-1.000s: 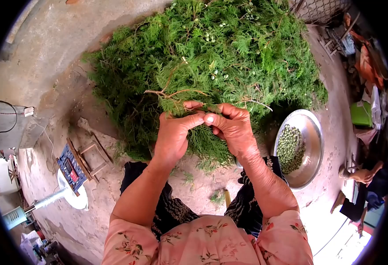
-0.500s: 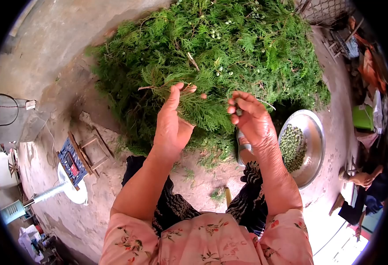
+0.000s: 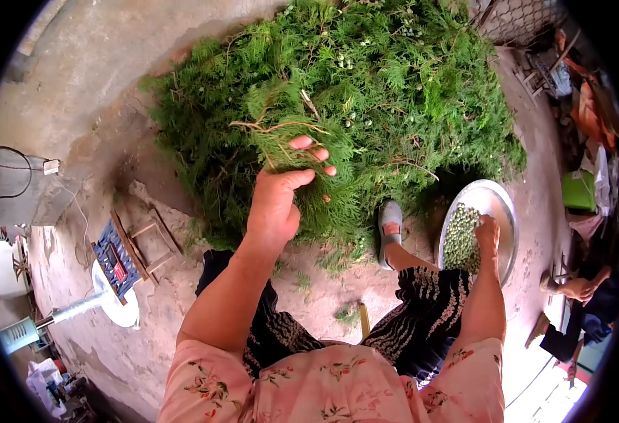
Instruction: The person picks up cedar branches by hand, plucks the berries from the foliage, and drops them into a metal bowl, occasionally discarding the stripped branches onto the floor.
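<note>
My left hand (image 3: 281, 194) is closed round a leafy cypress branch (image 3: 288, 127), its thumb and fingertips curled over the green sprays. The branch's brown stem sticks out above the fingers. Beneath it spreads a big heap of cut cypress branches (image 3: 408, 92), dotted with pale green cones. Over to the right, my right hand (image 3: 487, 236) reaches down into a metal basin (image 3: 503, 201), right at the pile of small green cones (image 3: 461, 243). The back of that hand hides most of its fingers.
My grey shoe (image 3: 390, 218) is planted at the front edge of the heap, left of the basin. A wooden stool frame (image 3: 156, 240) and a white fan (image 3: 122, 303) are at the left. Someone's hand (image 3: 580, 285) shows at the far right, below a green container (image 3: 578, 189).
My right hand has gone from beside the branch, with green cones in its fingers, down and right into the basin. My left hand has turned, still gripping the branch.
</note>
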Available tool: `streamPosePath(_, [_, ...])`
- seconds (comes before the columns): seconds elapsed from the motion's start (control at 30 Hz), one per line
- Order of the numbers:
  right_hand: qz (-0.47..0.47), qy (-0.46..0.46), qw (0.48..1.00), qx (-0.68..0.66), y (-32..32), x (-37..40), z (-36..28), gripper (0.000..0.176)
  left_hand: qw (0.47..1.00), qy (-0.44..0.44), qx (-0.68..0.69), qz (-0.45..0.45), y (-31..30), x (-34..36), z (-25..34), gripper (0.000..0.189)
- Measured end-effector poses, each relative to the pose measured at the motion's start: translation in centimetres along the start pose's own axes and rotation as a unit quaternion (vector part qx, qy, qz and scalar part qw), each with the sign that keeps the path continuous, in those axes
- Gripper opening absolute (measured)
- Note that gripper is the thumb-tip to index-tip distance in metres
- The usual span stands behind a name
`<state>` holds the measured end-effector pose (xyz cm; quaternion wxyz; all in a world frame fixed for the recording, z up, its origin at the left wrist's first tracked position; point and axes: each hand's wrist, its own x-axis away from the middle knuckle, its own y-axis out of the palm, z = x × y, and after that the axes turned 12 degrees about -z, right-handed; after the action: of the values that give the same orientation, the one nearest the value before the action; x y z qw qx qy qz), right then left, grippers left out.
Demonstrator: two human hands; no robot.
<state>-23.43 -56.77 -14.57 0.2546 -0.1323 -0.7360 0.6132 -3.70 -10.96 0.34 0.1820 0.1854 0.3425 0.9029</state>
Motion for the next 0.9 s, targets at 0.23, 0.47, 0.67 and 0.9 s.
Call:
streamPosePath(0.23, [0.009, -0.068, 0.861, -0.505, -8.2, 1.0, -15.7, 0.042, 0.931, -0.112, -0.318, -0.138, 0.7, 0.2, -1.6, 0.020])
streamPosePath(0.47, [0.006, -0.425, 0.885, -0.191, -12.3, 8.9, -28.4, 0.060, 0.596, -0.030, -0.773, -0.215, 0.3, 1.8, -3.3, 0.021])
streamPosePath(0.67, [-0.002, -0.398, 0.911, -0.108, -9.6, 8.2, -28.0, 0.041, 0.442, 0.023, -0.873, -0.203, 0.2, 2.0, -2.4, 0.026])
streamPosePath(0.9, [0.058, -0.327, 0.925, -0.183, -10.9, 7.4, -25.7, 0.007, 0.424, -0.004, -0.902, -0.087, -1.6, 1.1, -0.6, 0.018])
